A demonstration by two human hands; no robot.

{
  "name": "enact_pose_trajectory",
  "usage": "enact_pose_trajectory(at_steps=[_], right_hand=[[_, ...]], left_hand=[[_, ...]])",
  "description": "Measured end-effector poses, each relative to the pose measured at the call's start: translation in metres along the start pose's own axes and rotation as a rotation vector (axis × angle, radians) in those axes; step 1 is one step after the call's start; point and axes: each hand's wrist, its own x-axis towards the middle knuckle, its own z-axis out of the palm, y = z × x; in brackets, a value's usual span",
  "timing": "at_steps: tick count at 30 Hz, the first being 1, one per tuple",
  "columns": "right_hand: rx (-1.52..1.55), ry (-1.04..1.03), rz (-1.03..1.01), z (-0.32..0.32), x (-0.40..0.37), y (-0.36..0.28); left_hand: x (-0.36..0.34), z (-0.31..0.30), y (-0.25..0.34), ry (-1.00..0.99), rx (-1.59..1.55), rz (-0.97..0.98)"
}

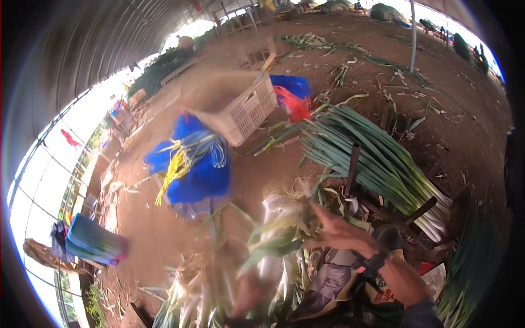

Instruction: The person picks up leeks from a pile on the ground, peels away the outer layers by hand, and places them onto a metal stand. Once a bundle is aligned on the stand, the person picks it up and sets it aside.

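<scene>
My right hand (343, 234) reaches in from the right with its fingers stretched apart, beside loose outer leaves (276, 243) of the green onions. It wears a dark band at the wrist. My left hand (254, 292) is smeared by motion low in the middle, near the white green onion stalks (270, 265). Whether its fingers grip a stalk cannot be made out. More untrimmed green onions (191, 295) with pale stalks lie to the left of it. A large bundle of green onions (372, 158), green tops and white ends, rests on a dark frame to the right.
A beige plastic crate (246, 112) stands ahead. Nearer, a blue-covered stool (199, 177) carries yellow and white ties (188, 158). Red strands (295, 104) lie by another blue cover. Leaf scraps (309, 41) litter the dirt floor, and a metal pole (413, 38) rises at right.
</scene>
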Motion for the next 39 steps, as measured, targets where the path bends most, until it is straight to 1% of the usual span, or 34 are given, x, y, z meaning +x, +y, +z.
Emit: enact_pose_trajectory(at_steps=[1, 3, 4, 6, 7, 8, 10, 12, 14, 17, 18, 19, 20, 21, 23, 26, 29, 32, 34, 36, 37, 38, 39], right_hand=[[0.143, -0.096, -0.03, 0.007, 0.011, 0.009], [0.231, -0.148, -0.203, 0.024, 0.028, 0.016], [0.18, -0.098, -0.341, 0.035, 0.033, 0.015], [0.12, 0.067, -0.457, 0.053, 0.046, 0.033], [0.114, 0.182, -0.432, 0.061, 0.055, 0.043], [0.085, 0.226, -0.412, 0.062, 0.06, 0.053], [0.042, 0.304, -0.37, 0.061, 0.065, 0.057], [0.003, 0.333, -0.373, 0.057, 0.074, 0.067], [-0.051, 0.329, -0.413, 0.055, 0.087, 0.081], [-0.145, 0.287, -0.52, 0.058, 0.116, 0.115], [-0.197, 0.278, -0.541, 0.059, 0.123, 0.108], [-0.272, 0.284, -0.531, 0.061, 0.127, 0.102], [-0.415, 0.303, -0.481, 0.063, 0.125, 0.098], [-0.561, 0.318, -0.431, 0.063, 0.118, 0.076], [-0.701, 0.413, -0.283, 0.071, 0.119, 0.05], [-0.721, 0.387, -0.179, 0.069, 0.13, 0.048], [-0.65, 0.371, -0.062, 0.061, 0.137, 0.052], [-0.54, 0.666, -0.23, 0.021, 0.14, 0.051], [-0.096, 0.804, -0.23, -0.015, 0.185, 0.116], [-0.094, 0.903, -0.29, -0.043, 0.21, 0.16], [-0.127, 0.905, -0.285, -0.049, 0.212, 0.156], [-0.159, 0.906, -0.28, -0.054, 0.214, 0.151], [-0.224, 0.866, -0.236, -0.059, 0.194, 0.122]], left_hand=[[0.002, -0.003, 0.015, -0.014, 0.002, 0.019], [-0.003, -0.005, 0.052, -0.046, -0.086, 0.047], [-0.004, -0.007, 0.069, -0.068, -0.111, 0.036], [-0.005, -0.008, 0.09, -0.11, -0.165, 0.011], [-0.006, -0.008, 0.095, -0.119, -0.144, -0.003], [-0.007, -0.009, 0.098, -0.131, -0.122, -0.02], [-0.006, -0.012, 0.094, -0.151, -0.104, -0.033], [-0.007, -0.014, 0.072, -0.171, -0.109, -0.033], [-0.016, -0.012, 0.052, -0.112, -0.041, -0.078], [-0.04, -0.015, 0.035, -0.098, -0.003, -0.106], [-0.047, -0.017, 0.032, -0.099, 0.01, -0.11], [-0.055, -0.019, 0.029, -0.096, 0.019, -0.118], [-0.063, -0.021, 0.026, -0.095, 0.032, -0.127], [-0.072, -0.023, 0.023, -0.095, 0.042, -0.135], [-0.088, -0.024, 0.018, -0.098, 0.061, -0.155], [-0.106, -0.03, 0.013, -0.097, 0.088, -0.186], [-0.117, -0.031, 0.007, -0.101, 0.107, -0.202], [-0.121, -0.032, 0.006, -0.114, 0.119, -0.205], [-0.131, -0.033, 0.002, -0.116, 0.122, -0.216], [-0.136, -0.035, 0.002, -0.109, 0.137, -0.199], [-0.136, -0.035, 0.01, -0.11, 0.13, -0.207], [-0.137, -0.035, 0.016, -0.106, 0.162, -0.175], [-0.135, -0.04, 0.037, -0.116, 0.059, -0.259]])
